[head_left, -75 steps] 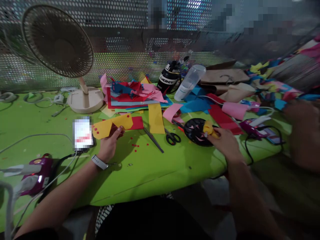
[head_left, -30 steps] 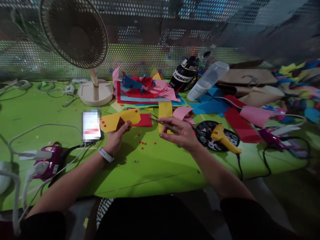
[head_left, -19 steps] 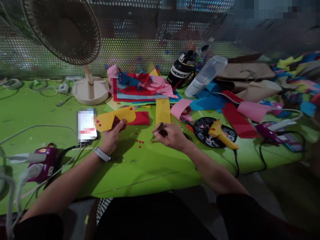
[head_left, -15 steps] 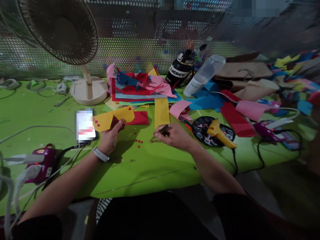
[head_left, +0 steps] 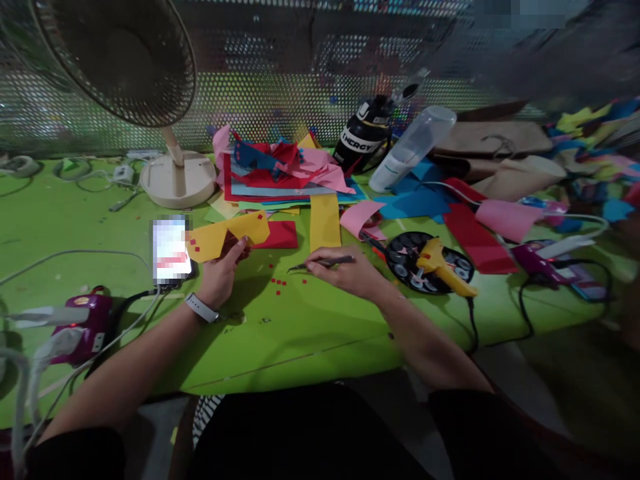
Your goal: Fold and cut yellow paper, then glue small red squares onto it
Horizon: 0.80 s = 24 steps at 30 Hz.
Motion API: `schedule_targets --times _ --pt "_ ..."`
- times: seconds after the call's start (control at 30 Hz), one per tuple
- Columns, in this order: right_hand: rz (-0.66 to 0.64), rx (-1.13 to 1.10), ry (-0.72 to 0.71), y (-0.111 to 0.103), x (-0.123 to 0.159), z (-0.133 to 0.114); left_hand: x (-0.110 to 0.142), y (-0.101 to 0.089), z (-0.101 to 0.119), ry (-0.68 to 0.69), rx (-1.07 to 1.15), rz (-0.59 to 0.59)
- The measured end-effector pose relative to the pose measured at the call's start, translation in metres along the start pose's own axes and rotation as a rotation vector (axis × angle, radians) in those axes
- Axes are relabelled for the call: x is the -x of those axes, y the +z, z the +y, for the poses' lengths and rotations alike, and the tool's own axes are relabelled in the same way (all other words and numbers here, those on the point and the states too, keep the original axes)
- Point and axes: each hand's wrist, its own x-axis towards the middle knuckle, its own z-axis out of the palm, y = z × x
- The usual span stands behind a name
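Observation:
My left hand is closed on a folded yellow paper piece that carries small red squares on its faces. Between the fingers of my right hand is a pair of dark tweezers, its tips pointing left just above the table. Several loose red paper squares lie on the green surface between my hands, below the tweezer tips. A red paper strip lies flat behind my left hand, and a yellow strip lies behind my right.
A hot glue gun rests on a round black tray at right. Behind are a paper stack, a black bottle and a clear bottle. A fan, a lit phone and a purple power socket stand left.
The tweezers have swung from a steep tilt to nearly level, and their tips have moved left and up, away from a red square now lying alone. My left hand stays put.

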Motion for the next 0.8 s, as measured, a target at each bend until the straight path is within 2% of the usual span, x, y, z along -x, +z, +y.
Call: schedule_targets --times 0.13,0.23,0.33,0.47,0.8 --pt "-0.005 -0.008 0.018 0.006 -0.001 0.003 0.000 0.000 -0.001 0.000 -0.002 -0.016" --pt "0.012 -0.126 0.056 0.011 0.000 0.005 -0.001 -0.001 -0.003 0.011 -0.004 -0.029" --pt "0.084 -0.223 0.078 0.018 0.000 0.005 -0.001 -0.001 -0.003 0.016 0.002 -0.028" --pt "0.152 -0.248 0.074 0.032 0.000 0.002 0.001 0.001 -0.002 0.004 0.009 0.003" --pt "0.083 -0.254 0.031 0.042 -0.004 0.004 0.001 -0.004 -0.005 -0.001 -0.007 -0.026"
